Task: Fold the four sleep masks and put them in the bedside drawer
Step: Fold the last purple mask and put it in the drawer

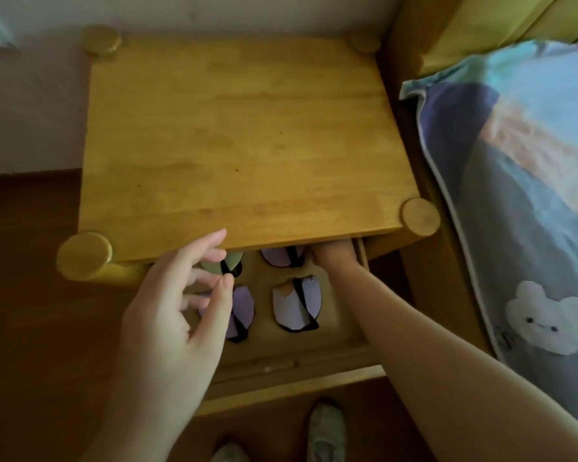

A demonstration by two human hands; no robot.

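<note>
Hands (167, 305) over masks (296, 303) (drawer (314, 365))

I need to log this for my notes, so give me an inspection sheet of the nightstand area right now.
Surface: wooden nightstand top bare.
Job's things: four folded sleep masks in the open drawer: green mask back left, purple masks back right, front left, front right.
Clutter: nothing seen.
Grippers: left hand over the left masks, fingers loose; right hand reaching into the drawer's back, mostly hidden.
Cables: nothing seen.
Surroundings: pillow on the bed at right, shoes on the floor.
</note>
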